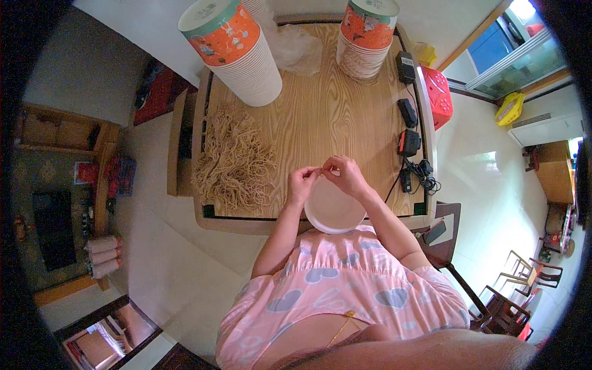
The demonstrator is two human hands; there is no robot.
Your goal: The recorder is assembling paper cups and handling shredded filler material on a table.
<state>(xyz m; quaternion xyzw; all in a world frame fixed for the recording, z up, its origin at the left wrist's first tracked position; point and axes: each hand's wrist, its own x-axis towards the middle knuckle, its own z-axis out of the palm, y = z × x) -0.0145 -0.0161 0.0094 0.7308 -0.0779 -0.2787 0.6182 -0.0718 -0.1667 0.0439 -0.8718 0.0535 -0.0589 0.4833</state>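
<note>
A white round paper tub (336,206) stands at the table's near edge, against my clothes. My left hand (302,184) is closed in a pinch at the tub's far rim. Right beside it, my right hand (346,176) is also pinched, and the fingertips of both nearly meet. What they pinch is too small to make out. To the left lies a loose heap of tan twisted paper cords (234,163), apart from my hands.
A tall stack of orange, green and white paper tubs (240,52) stands far left, a second stack (365,46) far right. A clear plastic bag (297,49) lies between them. Black adapters and cables (408,143) line the right edge, near a red stool (436,98).
</note>
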